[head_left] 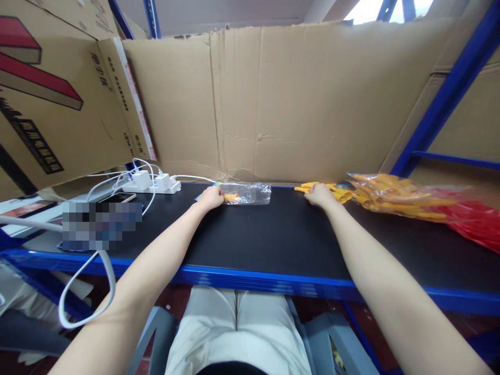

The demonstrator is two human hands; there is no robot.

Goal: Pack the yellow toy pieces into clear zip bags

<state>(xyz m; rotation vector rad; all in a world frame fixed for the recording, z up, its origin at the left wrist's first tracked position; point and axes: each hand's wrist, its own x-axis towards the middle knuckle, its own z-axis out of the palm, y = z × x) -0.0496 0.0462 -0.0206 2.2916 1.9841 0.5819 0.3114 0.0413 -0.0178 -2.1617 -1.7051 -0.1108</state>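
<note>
Hands reach across the black-topped blue-framed bench (273, 234). Left hand (211, 198) pinches a small orange plastic piece (231, 197) at the mouth of a clear plastic bag (250, 193) at the bench's back edge. Right hand (320, 196) rests open-fingered on loose yellow-orange pieces (312, 185) beside a heaped bag of them (394, 198).

Tabletop (273, 234): matt black, smooth, edged in glossy blue painted metal. Back wall (297, 99): brown corrugated cardboard, creased, dull. Small bag (250, 193) under left hand (211, 198): clear thin plastic, crinkled, shiny. Yellow pieces (326, 187) at right hand (321, 196): smooth plastic look. Big bag (402, 198): clear glossy film. Red sheet (476, 224): shiny plastic. Power strip (154, 183), cables: white smooth plastic.
</note>
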